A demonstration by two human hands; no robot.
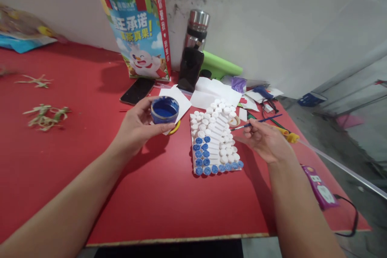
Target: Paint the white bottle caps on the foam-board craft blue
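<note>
My left hand (140, 123) is closed round a small jar of blue paint (165, 115), raised over the table with its mouth up. My right hand (261, 137) pinches a thin paintbrush (266, 119); its tip points left, close to the right edge of a craft board (215, 145). Rows of white paper rolls (227, 151) cover that board, with flat white strips (214, 147) curving up through the middle. The rolls along the bottom row and lower left side are blue (198, 162); the others are white. Whether the brush touches a roll, I cannot tell.
Behind the board lie white papers (213, 92), a phone (137, 91) and a steel bottle (198, 28). A colourful bag (142, 40) stands by the wall. Straw figures (46, 116) lie on the red table (163, 205) at left. A purple power strip (320, 189) sits at the right edge.
</note>
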